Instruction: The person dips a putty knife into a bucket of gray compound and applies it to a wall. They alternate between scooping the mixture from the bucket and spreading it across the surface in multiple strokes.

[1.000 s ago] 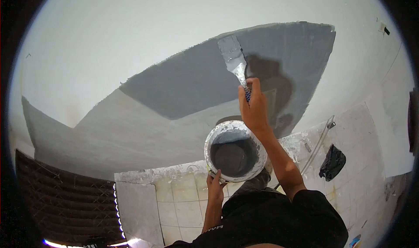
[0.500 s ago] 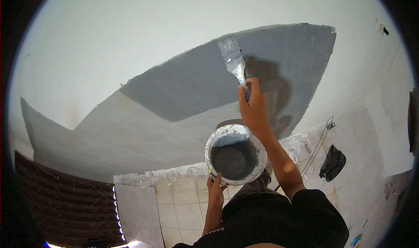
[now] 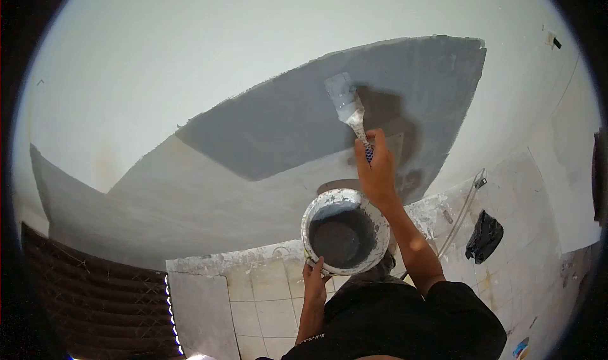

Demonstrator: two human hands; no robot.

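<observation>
On the pale wall (image 3: 158, 75) in front of you, a broad grey painted patch (image 3: 297, 116) covers the middle, while white surface above and the lighter band below remain bare. Your left hand (image 3: 315, 276) grips the round white paint-spattered bucket (image 3: 345, 232), partly filled with grey paint. Your right hand (image 3: 378, 170) is clamped on the flat paint-caked brush (image 3: 346, 105), its bristles pressed against the grey patch.
</observation>
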